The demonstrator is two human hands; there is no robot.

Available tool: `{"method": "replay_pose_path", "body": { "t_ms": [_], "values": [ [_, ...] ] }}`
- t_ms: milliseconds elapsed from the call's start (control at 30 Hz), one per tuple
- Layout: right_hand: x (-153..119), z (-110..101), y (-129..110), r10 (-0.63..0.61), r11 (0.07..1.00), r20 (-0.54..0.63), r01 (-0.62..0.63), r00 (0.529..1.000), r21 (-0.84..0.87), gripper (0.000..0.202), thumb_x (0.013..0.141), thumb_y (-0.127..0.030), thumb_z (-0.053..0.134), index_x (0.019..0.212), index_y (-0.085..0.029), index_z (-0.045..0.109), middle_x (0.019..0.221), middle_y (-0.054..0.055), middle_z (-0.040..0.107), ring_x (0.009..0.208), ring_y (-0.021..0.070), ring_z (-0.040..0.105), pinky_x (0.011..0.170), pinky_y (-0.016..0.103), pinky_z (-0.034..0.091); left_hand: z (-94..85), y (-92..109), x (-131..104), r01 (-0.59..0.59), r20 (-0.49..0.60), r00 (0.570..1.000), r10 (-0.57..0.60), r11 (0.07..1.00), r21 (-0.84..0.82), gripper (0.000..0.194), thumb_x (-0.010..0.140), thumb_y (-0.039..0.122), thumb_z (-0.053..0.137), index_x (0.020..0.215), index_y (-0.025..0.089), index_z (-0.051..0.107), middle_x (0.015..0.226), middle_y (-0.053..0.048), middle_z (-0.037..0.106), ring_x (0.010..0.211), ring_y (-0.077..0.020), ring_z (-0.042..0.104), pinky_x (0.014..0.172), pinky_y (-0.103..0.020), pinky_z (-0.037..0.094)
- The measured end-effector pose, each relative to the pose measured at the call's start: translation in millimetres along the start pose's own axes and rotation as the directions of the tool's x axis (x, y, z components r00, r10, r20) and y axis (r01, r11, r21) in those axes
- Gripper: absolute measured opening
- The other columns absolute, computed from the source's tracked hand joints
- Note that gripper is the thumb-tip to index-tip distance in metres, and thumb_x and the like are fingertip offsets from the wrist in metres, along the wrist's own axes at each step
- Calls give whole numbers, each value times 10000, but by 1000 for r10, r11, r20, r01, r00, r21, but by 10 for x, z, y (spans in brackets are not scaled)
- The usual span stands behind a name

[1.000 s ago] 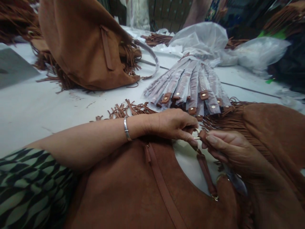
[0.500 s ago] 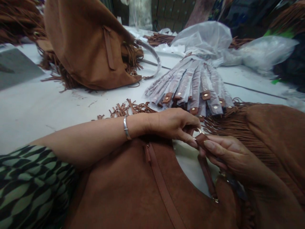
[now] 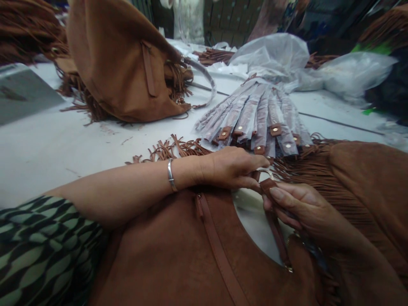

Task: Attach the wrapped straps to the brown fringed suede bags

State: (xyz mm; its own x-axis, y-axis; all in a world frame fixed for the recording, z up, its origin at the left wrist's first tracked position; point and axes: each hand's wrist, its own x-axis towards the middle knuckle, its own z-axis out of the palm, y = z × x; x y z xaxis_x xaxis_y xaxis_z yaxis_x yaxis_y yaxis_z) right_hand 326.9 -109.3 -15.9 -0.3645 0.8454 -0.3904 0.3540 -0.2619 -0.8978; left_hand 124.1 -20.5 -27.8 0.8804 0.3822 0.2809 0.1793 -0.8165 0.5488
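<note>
A brown suede bag [image 3: 165,250] lies in front of me, with a zip running down its side and a curved opening at the right. My left hand [image 3: 228,168], with a silver bangle at the wrist, pinches at a gold-coloured metal ring [image 3: 270,173] above that opening; its fingertips are partly hidden. My right hand [image 3: 302,206] is closed on a brown strap [image 3: 267,185], whose looped end meets the ring. Part of the strap is covered by the fingers. A narrower brown strap [image 3: 277,238] runs down to the bag's lower right corner.
Behind my hands fans a bundle of plastic-wrapped straps [image 3: 255,112]. A tan bag [image 3: 117,72] stands at the back left, and a fringed brown bag [image 3: 372,182] lies right. Clear plastic bags [image 3: 274,53] and a grey block [image 3: 25,93] are on the white table [image 3: 98,144].
My left fingers have shifted slightly off the strap end, so more of the ring shows. The right hand stays closed on the strap. The whole view has shifted slightly.
</note>
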Motion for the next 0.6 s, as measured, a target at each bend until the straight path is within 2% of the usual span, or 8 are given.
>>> {"method": "replay_pose_path", "body": {
  "t_ms": [133, 200, 300, 367, 433, 500, 567, 600],
  "values": [
    [18, -29, 29, 10, 999, 25, -11, 1000, 49, 449, 832, -586, 555, 715, -157, 615, 415, -65, 312, 352, 46, 200, 341, 188, 82, -24, -22, 24, -38, -1, 999, 38, 994, -98, 346, 833, 332, 647, 1071, 92, 573, 814, -56, 657, 693, -135, 590, 623, -219, 388],
    [23, -62, 38, 22, 997, 50, -25, 999, 67, 452, 827, -586, 564, 708, -153, 615, 420, -64, 318, 350, 43, 199, 330, 183, 80, -34, -16, 23, -77, 12, 997, 78, 992, -100, 346, 848, 312, 628, 1098, 81, 563, 838, -67, 655, 714, -138, 593, 643, -218, 402],
    [31, -91, 30, 36, 997, 34, -38, 999, 70, 460, 834, -586, 556, 704, -148, 613, 399, -69, 327, 327, 35, 205, 325, 174, 102, -39, 7, 11, -103, 29, 994, 104, 994, -39, 338, 892, 307, 561, 1171, 119, 525, 980, -95, 656, 843, -161, 608, 742, -229, 427],
    [35, -97, 1, 42, 997, -20, -40, 999, 59, 456, 835, -585, 558, 733, -144, 618, 415, -55, 398, 319, 34, 262, 330, 165, 157, -37, 21, 8, -123, 21, 992, 122, 992, 14, 289, 922, 287, 496, 1173, 144, 517, 1067, -105, 635, 939, -171, 600, 817, -237, 427],
    [31, -120, -47, 8, 998, -84, -4, 996, 57, 455, 817, -592, 579, 787, -142, 635, 529, -4, 546, 382, 66, 419, 372, 171, 303, -34, 27, 14, -130, 24, 991, 129, 989, 75, 255, 943, 278, 436, 1150, 155, 522, 1078, -100, 620, 977, -173, 588, 854, -240, 422],
    [-5, -188, -107, -82, 995, -174, 91, 981, 40, 467, 801, -601, 593, 890, -149, 667, 784, 66, 674, 590, 139, 594, 524, 229, 469, -38, 19, 30, -82, 40, 996, 77, 985, 150, 260, 957, 288, 391, 1137, 159, 527, 1054, -91, 614, 961, -175, 585, 848, -248, 427],
    [-99, -299, -167, -160, 987, -299, 152, 941, -51, 483, 812, -597, 583, 1017, -169, 678, 1020, 98, 685, 806, 202, 642, 688, 295, 518, -58, -1, 51, 4, 28, 1000, -9, 981, 191, 290, 966, 299, 355, 1156, 164, 528, 1066, -87, 612, 963, -181, 584, 858, -266, 431],
    [-170, -363, -192, -173, 983, -363, 139, 915, -120, 483, 822, -587, 578, 1069, -183, 673, 1082, 101, 675, 866, 218, 640, 727, 311, 516, -73, -14, 62, 44, 7, 999, -46, 981, 187, 304, 968, 302, 344, 1167, 170, 532, 1072, -83, 616, 968, -183, 583, 868, -274, 431]
  ]
}}
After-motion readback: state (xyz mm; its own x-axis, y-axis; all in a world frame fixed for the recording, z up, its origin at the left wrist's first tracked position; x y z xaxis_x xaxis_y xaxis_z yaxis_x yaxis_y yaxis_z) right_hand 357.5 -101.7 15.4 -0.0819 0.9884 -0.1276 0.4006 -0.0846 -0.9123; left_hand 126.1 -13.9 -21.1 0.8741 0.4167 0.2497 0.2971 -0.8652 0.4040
